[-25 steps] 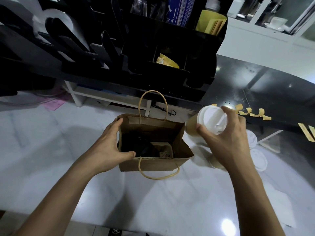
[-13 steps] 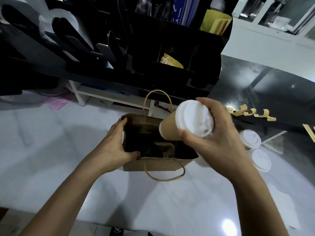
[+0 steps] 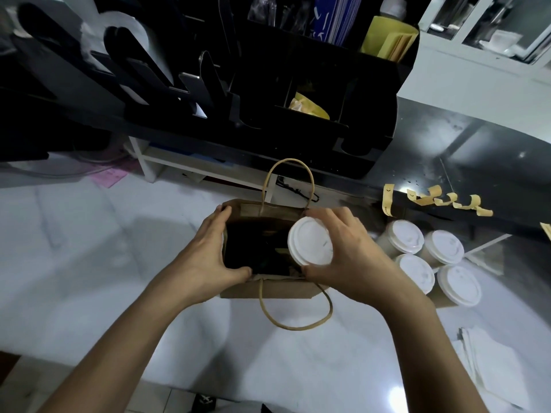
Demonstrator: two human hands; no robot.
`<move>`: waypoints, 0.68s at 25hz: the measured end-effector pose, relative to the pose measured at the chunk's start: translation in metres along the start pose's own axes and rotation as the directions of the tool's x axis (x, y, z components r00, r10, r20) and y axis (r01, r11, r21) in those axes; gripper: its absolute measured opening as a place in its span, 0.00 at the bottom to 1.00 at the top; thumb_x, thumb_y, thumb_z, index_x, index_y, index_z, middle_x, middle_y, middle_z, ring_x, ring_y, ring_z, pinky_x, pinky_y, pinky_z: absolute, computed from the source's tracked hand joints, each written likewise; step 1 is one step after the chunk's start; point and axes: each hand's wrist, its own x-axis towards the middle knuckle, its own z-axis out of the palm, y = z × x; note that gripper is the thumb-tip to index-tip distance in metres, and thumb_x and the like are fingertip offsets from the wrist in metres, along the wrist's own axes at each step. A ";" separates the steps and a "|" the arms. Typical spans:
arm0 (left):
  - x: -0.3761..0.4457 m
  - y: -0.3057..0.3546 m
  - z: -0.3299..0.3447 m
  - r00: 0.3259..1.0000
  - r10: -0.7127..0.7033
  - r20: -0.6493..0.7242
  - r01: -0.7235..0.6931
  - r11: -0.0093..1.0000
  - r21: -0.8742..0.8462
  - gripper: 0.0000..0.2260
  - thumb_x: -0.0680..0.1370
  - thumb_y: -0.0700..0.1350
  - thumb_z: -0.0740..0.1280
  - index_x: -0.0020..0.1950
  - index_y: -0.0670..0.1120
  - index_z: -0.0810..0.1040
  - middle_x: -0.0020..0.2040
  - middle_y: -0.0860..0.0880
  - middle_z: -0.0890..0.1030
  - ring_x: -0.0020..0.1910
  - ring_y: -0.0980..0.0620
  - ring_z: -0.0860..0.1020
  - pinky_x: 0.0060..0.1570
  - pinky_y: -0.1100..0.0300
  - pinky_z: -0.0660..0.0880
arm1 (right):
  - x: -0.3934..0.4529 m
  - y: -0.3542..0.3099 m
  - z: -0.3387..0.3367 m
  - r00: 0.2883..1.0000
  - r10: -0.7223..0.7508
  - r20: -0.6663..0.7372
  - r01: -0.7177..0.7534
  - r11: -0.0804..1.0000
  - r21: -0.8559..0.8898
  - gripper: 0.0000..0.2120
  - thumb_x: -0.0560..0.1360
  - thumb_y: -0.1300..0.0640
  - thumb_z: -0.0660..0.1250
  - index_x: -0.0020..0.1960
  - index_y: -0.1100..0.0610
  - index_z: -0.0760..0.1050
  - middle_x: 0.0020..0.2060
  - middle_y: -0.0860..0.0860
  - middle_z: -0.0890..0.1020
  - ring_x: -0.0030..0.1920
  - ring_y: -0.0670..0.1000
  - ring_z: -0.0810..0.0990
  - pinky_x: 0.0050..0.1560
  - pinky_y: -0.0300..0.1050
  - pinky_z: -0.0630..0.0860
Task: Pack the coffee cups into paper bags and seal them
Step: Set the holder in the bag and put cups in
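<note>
Head view, change: since half a second ago we have brought the coffee cup (image 3: pixel 310 241) from a tilt above the paper bag (image 3: pixel 268 289) to upright, lid up, at the right end of the bag's open mouth. Right hand (image 3: pixel 348 257): fingers curled round the cup just under the lid. Left hand (image 3: pixel 208 257): grasps the bag's left wall, thumb on the near rim, spreading the mouth. We judge the first cup is going in; sealing is not yet begun.

Waiting: four lidded cups (image 3: pixel 429 260) stand on the table (image 3: pixel 89 248) right of the bag. Yellow sticker strips (image 3: pixel 447 201) hang from the dark ledge behind them.

Hard to read: the bag's interior is dark; we cannot tell whether the cup touches bottom or what the shapes inside are. Its body is hidden by the lid and our hand.
</note>
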 end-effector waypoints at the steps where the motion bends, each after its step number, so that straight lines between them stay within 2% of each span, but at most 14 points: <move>1: 0.000 0.000 0.000 1.000 -0.008 0.002 0.008 1.000 0.007 0.52 0.70 0.52 0.79 0.81 0.60 0.45 0.79 0.63 0.50 0.74 0.51 0.64 0.70 0.50 0.70 | 0.002 0.003 -0.002 1.000 0.018 0.023 -0.018 1.000 -0.020 0.42 0.68 0.45 0.79 0.74 0.43 0.61 0.67 0.45 0.66 0.63 0.49 0.66 0.59 0.45 0.71; 5: -0.002 0.003 0.001 1.000 -0.021 0.012 0.021 1.000 0.021 0.52 0.71 0.52 0.78 0.81 0.60 0.44 0.79 0.65 0.48 0.74 0.49 0.64 0.69 0.50 0.71 | 0.008 0.010 -0.004 0.992 0.106 0.069 -0.102 0.993 -0.067 0.40 0.67 0.38 0.78 0.73 0.44 0.63 0.64 0.45 0.70 0.56 0.48 0.70 0.51 0.43 0.71; 7: -0.003 0.005 0.002 1.000 -0.017 0.012 0.017 1.000 0.024 0.51 0.71 0.52 0.78 0.81 0.60 0.44 0.79 0.66 0.48 0.74 0.50 0.64 0.69 0.52 0.71 | 0.013 0.008 -0.003 0.989 0.126 0.082 -0.116 0.986 -0.116 0.39 0.68 0.37 0.77 0.73 0.45 0.64 0.63 0.46 0.72 0.56 0.49 0.71 0.49 0.44 0.70; 12: -0.003 0.008 0.003 1.000 -0.018 0.014 0.017 1.000 0.025 0.52 0.71 0.50 0.78 0.81 0.61 0.44 0.78 0.65 0.50 0.74 0.50 0.65 0.67 0.53 0.71 | 0.033 -0.002 0.008 0.976 0.128 0.174 -0.085 0.968 -0.236 0.39 0.69 0.43 0.78 0.73 0.49 0.64 0.64 0.50 0.76 0.62 0.54 0.76 0.57 0.51 0.78; 17: -0.004 0.006 0.004 1.000 -0.023 0.020 0.022 1.000 0.021 0.52 0.71 0.51 0.78 0.81 0.62 0.43 0.77 0.68 0.50 0.73 0.50 0.66 0.68 0.50 0.73 | 0.043 -0.006 0.023 0.970 0.146 0.197 -0.079 0.947 -0.310 0.39 0.70 0.45 0.78 0.74 0.51 0.63 0.63 0.52 0.77 0.60 0.54 0.78 0.57 0.49 0.79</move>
